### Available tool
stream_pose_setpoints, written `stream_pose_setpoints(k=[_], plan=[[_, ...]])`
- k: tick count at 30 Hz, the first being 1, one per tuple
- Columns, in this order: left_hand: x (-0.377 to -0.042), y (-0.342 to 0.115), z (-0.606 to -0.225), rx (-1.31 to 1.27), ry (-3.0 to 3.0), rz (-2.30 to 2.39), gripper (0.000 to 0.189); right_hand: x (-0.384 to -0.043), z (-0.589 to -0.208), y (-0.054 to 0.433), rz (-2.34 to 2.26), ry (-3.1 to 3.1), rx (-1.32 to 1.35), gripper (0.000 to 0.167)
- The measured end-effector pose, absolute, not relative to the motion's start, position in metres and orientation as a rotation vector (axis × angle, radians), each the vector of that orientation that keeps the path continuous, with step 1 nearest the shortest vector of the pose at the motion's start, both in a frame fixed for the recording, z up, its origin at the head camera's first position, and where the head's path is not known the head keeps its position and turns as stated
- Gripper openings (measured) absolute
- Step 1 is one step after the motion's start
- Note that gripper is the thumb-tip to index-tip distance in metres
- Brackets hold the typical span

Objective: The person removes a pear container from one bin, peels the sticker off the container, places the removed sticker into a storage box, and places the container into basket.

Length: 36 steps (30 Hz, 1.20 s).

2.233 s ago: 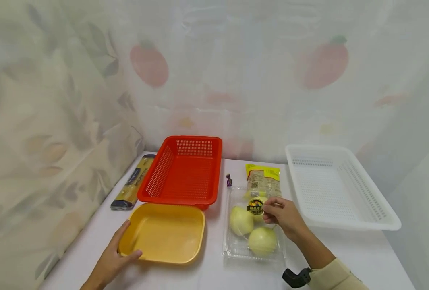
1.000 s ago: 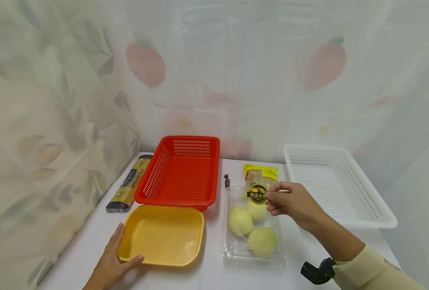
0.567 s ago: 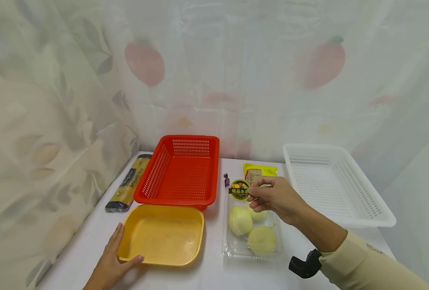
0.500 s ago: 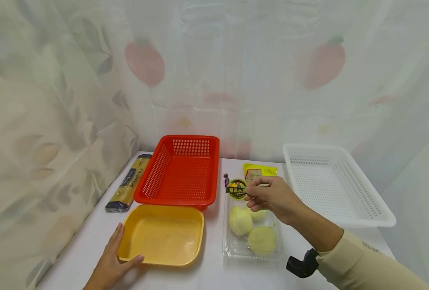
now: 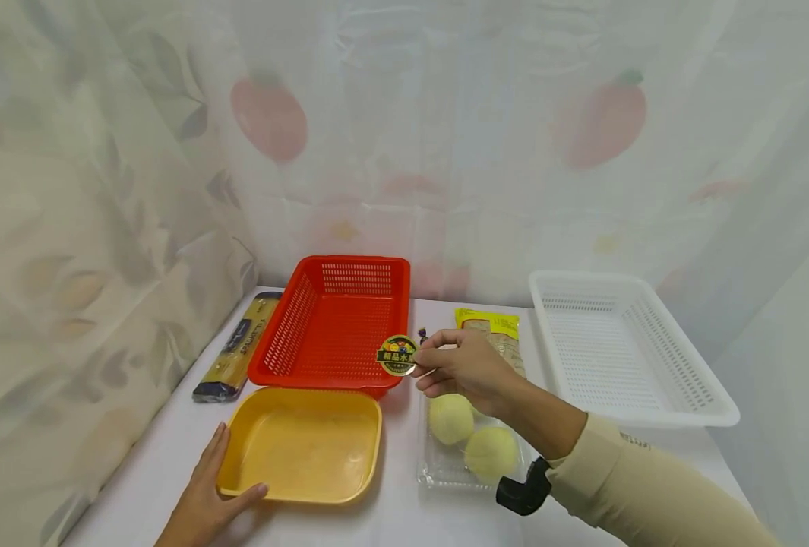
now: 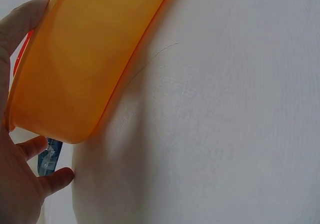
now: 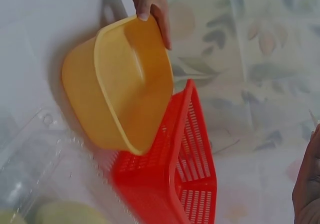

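The right hand pinches a round fruit label up over a clear box of pale fruits, while the left hand, fingers straight and spread, touches the corner of a yellow tub on the bench, with a red basket past that hand.

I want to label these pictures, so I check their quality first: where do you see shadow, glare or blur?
Head view: even, soft light, the fruit label mostly sharp; left wrist view: broad, soft shadow on the white tabletop beside the yellow plastic basin; right wrist view: white glints on the clear plastic clamshell, pale round fruits indistinct.
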State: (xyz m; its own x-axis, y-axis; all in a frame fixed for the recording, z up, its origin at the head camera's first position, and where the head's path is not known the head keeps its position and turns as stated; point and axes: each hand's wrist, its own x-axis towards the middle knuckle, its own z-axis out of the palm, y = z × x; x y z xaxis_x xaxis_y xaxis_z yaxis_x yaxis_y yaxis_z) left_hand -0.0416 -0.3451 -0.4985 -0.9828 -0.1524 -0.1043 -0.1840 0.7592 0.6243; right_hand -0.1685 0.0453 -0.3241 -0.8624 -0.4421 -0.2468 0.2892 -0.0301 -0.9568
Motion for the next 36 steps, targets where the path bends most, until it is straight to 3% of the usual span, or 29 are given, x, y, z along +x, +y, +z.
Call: stream_pose_setpoints(k=[27,36], plan=[[-0.042,-0.345,-0.498,-0.311,2.876,1.053,0.125,-0.16,-0.366,-0.049,-1.93,1.604,-0.131,0.011],[-0.039,-0.345,-0.502,-0.216,2.969,1.115,0.121,-0.157,-0.384,-0.068,-1.92,1.608,-0.091,0.009]])
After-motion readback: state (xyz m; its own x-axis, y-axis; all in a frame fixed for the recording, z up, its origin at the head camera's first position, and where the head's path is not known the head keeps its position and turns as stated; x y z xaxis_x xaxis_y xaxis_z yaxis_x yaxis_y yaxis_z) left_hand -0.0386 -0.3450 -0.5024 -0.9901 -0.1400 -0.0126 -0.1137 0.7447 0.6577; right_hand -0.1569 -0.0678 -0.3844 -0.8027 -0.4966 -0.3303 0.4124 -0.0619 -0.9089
